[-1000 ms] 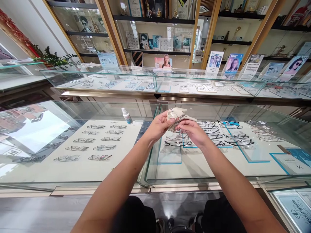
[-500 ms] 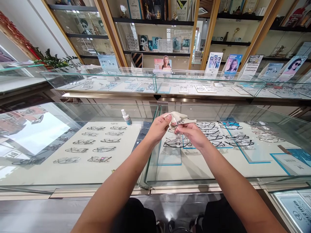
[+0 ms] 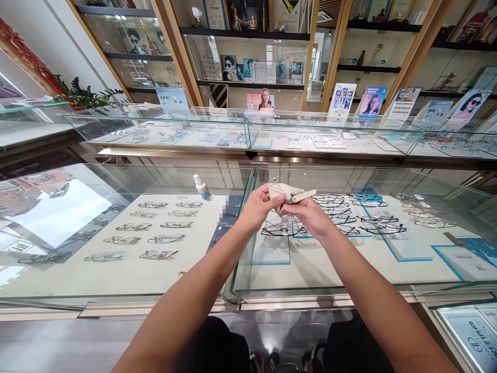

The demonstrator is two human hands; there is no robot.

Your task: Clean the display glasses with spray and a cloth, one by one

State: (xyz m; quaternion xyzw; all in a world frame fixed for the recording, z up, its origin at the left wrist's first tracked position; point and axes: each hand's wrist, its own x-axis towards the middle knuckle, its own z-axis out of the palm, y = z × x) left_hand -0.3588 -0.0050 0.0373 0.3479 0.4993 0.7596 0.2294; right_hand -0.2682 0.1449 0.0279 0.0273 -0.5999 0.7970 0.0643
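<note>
Above the right-hand glass case, both my hands meet around a cream cleaning cloth point(image 3: 292, 192) with dark printing. My left hand point(image 3: 258, 208) pinches it, thumb pressed on the bunched fabric. Poking up from the cloth is a thin wire part of a pair of eyeglasses point(image 3: 275, 180); most of them is hidden by cloth and fingers. My right hand point(image 3: 308, 213) is closed at the lower edge of the bundle, apparently on the eyeglasses' frame, while a loose end of cloth sticks out over its fingers. A white spray bottle point(image 3: 201, 187) stands upright to the left on the glass.
Beneath the glass top lie rows of eyeglasses point(image 3: 167, 238) on the left and dark-framed ones point(image 3: 382, 228) on the right. A glass edge point(image 3: 238, 254) divides the cases. Another long display counter point(image 3: 248, 151) runs behind, with advertising cards point(image 3: 341, 101) standing on it.
My left thumb has slid right and down over the cloth, and the cloth has folded differently. The wire part now shows above it. My right hand has hardly moved.
</note>
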